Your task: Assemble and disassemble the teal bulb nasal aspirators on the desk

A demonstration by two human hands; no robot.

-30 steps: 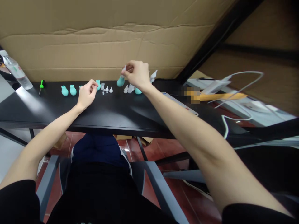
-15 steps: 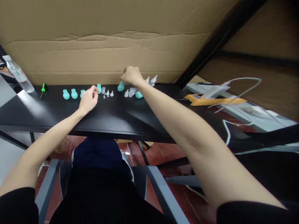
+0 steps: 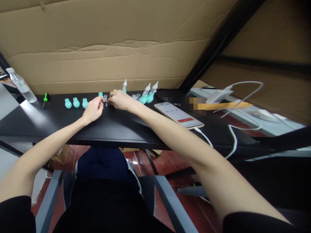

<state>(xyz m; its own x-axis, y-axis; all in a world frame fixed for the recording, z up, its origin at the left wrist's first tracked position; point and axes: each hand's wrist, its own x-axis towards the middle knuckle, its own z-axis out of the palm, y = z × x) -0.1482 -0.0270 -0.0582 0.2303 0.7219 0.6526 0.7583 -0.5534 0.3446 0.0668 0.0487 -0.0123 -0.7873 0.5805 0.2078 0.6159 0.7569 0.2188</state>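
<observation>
1. Farthest left, a clear plastic bottle [image 3: 22, 86] with a white cap stands on my black table [image 3: 60, 121].
2. Next lies a screwdriver [image 3: 45, 98] with a green handle.
3. Three open-necked teal bulbs [image 3: 76, 103] sit in a row, the last just beside my wrist.
4. My left hand [image 3: 93, 109] has its fingers curled near another teal bulb [image 3: 100, 94]; I cannot tell whether they grip anything.
5. A small clear cup [image 3: 105, 97] stands between my hands.
6. My right hand [image 3: 119, 99] reaches down with bent fingers beside that cup; whether it pinches something is hidden.
7. Behind it, a teal bulb with a white tip [image 3: 124, 85] stands upright.
8. Further right come clear pieces [image 3: 136, 96], then two tipped bulbs [image 3: 151, 94], leaning.
9. A lit phone [image 3: 179, 115] lies beyond, cable plugged in.
</observation>
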